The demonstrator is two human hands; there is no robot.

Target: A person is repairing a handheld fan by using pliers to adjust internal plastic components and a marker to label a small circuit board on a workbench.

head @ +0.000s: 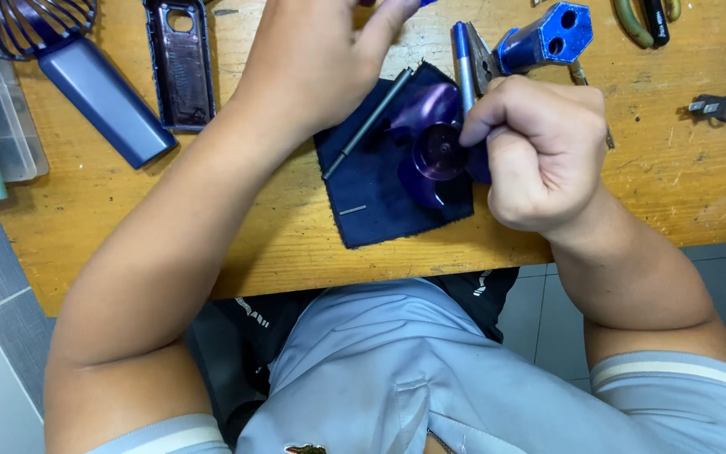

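Note:
A purple fan propeller (432,145) lies on a dark blue cloth (380,193) on the wooden table (212,244). My right hand (544,151) is curled into a fist on the propeller's right blade, thumb and forefinger pinching it. My left hand (317,59) reaches past the cloth toward the table's far edge; its fingertips touch something small and blue at the frame's top edge, mostly cut off. A thin dark screwdriver shaft (369,123) and a tiny metal pin (352,209) rest on the cloth.
A blue handheld fan body (102,99) with its grille lies at the far left beside a dark back cover (181,63). Pliers with blue handles (472,59), a blue motor housing (548,35), more tools at the far right and a plastic box (10,126) surround the cloth.

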